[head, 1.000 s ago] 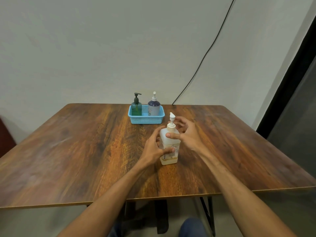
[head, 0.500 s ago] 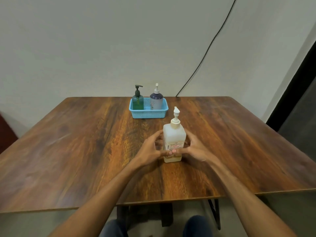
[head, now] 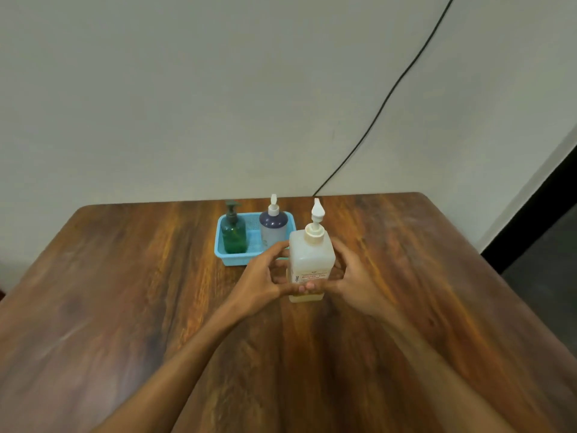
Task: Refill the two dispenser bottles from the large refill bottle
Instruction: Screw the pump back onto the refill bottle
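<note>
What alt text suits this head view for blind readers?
A left hand and right hand grip a large translucent white pump bottle upright over a brown wooden table. Behind, a light blue plastic basket holds a green pump bottle and a grey-blue pump bottle.

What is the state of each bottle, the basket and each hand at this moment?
Refill bottle: upright, pump on, gripped from both sides.
Basket: on the table, holding two bottles.
Green bottle: upright in the basket, pump on.
Purple bottle: upright in the basket, pump on.
Left hand: grips the refill bottle.
Right hand: grips the refill bottle.
</note>
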{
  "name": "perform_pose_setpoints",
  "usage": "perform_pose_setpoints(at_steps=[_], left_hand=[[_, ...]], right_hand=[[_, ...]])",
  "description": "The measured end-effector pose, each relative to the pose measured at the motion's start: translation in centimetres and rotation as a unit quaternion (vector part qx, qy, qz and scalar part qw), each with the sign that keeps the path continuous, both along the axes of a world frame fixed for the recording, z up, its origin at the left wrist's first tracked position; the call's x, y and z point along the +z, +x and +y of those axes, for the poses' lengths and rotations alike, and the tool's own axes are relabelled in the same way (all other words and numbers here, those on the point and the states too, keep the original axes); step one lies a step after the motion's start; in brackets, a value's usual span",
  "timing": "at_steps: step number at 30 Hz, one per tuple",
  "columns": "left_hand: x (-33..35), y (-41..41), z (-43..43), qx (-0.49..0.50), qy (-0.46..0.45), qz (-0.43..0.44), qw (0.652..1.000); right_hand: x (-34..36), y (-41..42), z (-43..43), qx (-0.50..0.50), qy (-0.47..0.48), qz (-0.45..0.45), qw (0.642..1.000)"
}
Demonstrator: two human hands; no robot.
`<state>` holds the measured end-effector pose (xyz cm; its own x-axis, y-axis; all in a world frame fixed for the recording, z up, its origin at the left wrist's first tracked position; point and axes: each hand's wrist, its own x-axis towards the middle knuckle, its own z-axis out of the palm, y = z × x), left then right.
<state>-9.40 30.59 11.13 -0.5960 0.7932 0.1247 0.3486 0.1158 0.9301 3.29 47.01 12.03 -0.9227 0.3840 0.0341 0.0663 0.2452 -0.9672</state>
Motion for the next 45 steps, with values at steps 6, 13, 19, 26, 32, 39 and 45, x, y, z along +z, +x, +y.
perform_pose_setpoints(at_steps=[6,13,19,26,32,39,45], left_hand=[[5.7,-1.0,7.9,-0.006,-0.017,-0.006,1.000],[6.0,-1.4,19.1,-0.028,0.004,-0.024,0.999],[3.4,-2.9,31.0,-0.057,-0.001,-0.039,0.998],[-2.7,-3.3,41.9,-0.066,-0.016,-0.024,0.997],[-6.3,-4.5,47.3,-0.077,-0.017,-0.017,0.997],[-8.0,-5.6,51.2,-0.071,-0.011,-0.005,0.997],[-8.2,-5.4,51.2,-0.068,-0.026,-0.024,0.997]], right_hand=[[5.4,-1.1,5.8,-0.081,0.014,-0.031,0.996],[7.7,-0.6,16.3,-0.130,0.057,-0.084,0.986],[6.4,-0.8,26.6,-0.161,0.130,-0.114,0.972],[0.7,-1.0,35.5,-0.193,0.206,-0.108,0.953],[-2.9,-2.8,40.5,-0.195,0.231,-0.111,0.947],[-6.8,-4.7,44.9,-0.200,0.161,-0.120,0.959],[-7.6,-5.2,45.3,-0.208,0.148,-0.109,0.961]])
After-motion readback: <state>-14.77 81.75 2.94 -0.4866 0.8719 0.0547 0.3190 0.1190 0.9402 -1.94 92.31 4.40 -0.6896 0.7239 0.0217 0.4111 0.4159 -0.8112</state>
